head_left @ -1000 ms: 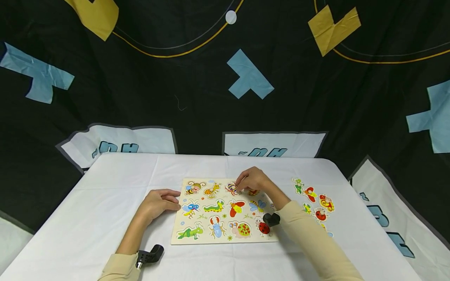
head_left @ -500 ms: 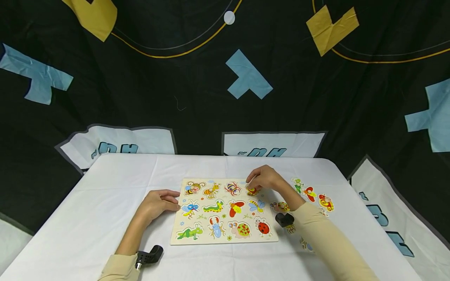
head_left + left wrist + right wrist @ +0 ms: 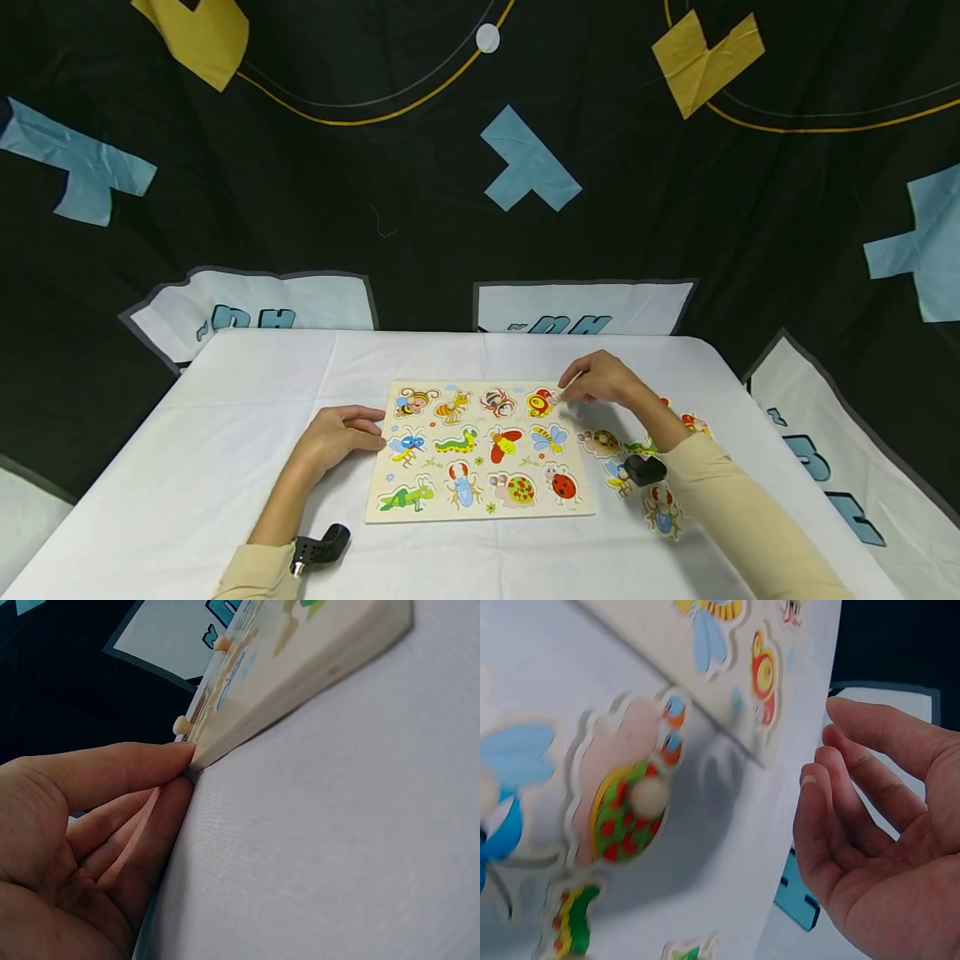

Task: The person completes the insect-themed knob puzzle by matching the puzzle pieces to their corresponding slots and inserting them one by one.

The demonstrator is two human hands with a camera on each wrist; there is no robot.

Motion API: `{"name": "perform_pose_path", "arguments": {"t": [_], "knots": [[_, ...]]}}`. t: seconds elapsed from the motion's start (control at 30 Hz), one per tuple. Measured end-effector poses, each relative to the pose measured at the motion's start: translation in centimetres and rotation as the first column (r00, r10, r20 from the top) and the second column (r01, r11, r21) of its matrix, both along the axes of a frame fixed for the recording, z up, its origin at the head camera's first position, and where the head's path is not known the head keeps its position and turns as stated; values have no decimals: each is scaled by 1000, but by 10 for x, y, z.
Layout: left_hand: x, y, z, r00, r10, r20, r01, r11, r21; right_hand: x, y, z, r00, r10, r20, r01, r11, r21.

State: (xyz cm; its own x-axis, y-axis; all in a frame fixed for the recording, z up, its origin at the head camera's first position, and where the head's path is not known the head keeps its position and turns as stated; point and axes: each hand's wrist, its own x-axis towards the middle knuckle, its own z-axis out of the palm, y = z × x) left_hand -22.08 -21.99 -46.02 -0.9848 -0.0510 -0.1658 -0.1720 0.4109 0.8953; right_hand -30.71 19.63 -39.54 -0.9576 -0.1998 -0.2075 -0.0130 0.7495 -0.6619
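Note:
A wooden insect puzzle board (image 3: pixel 472 515) lies flat on the white table. My left hand (image 3: pixel 337 435) rests at its left side; in the left wrist view the thumb (image 3: pixel 120 766) and a fingertip touch the edge, near pieces with small wooden knobs (image 3: pixel 181 726). Just beyond the upper right corner is my right hand (image 3: pixel 600 379), loosely bent and holding nothing. By that corner, the red-and-yellow round insect picture (image 3: pixel 541 402) shows fully. In the right wrist view a snail piece (image 3: pixel 622 784) with a round knob lies off the board.
Loose pieces lie right of the board: a stag beetle (image 3: pixel 663 514), a blue-winged insect (image 3: pixel 617 475), a caterpillar (image 3: pixel 637 448) and others partly under the right sleeve (image 3: pixel 738 508). A black wrist camera (image 3: pixel 645 470) hangs over them. A dark curtain (image 3: pixel 420 208) stands behind the table.
My right hand has moved right, from over the spider picture to past the board's upper right corner. The corner picture and loose snail and beetle pieces are uncovered. The left hand has stayed put.

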Motion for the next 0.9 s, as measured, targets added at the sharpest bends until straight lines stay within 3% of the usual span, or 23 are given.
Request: {"name": "perform_pose_path", "arguments": {"t": [0.23, 0.9], "knots": [[0, 0, 0, 1000, -3, -5, 2, 1000, -10, 3, 22, 1, 1000, -26, 12, 26, 999, 44], [0, 0, 0, 999, -26, -21, 25, 999, -24, 16, 81, 9, 998, -41, 50, 41, 999, -2]]}}
